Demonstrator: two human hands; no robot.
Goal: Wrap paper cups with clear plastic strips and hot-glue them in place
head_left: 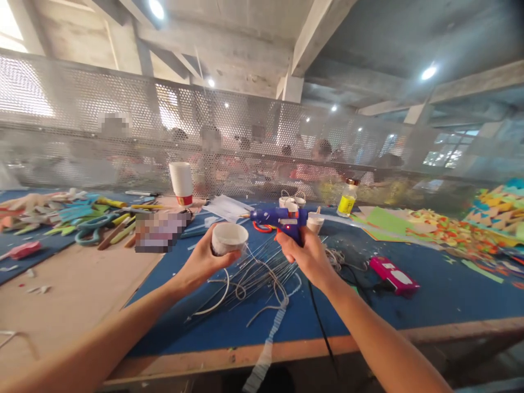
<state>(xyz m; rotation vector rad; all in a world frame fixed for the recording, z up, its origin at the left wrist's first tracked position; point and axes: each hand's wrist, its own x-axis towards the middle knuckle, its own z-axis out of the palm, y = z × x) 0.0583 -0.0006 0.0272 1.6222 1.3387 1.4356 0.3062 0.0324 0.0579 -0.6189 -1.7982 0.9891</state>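
My left hand (215,254) is wrapped round a white paper cup (230,238), its rim facing up. A pale cord (268,267) trails from beside the cup onto the table. In my right hand (305,254) is a blue glue gun (272,215), its nozzle pointing left, above and just right of the cup's rim. Nozzle and cup look apart, though the depth is hard to judge. Under both hands lies a loose bundle of thin wires (262,278) on the blue mat (368,311). A dark cable hangs below the glue gun toward the table's front edge.
A stack of paper cups (180,183) stands behind, left of several small white cups (290,202). A yellow-labelled bottle (347,197) is at the back. Scissors (96,226) lie left, a pink device (393,274) right, with paper pieces (434,229) beyond. A perforated metal screen (245,131) borders the back.
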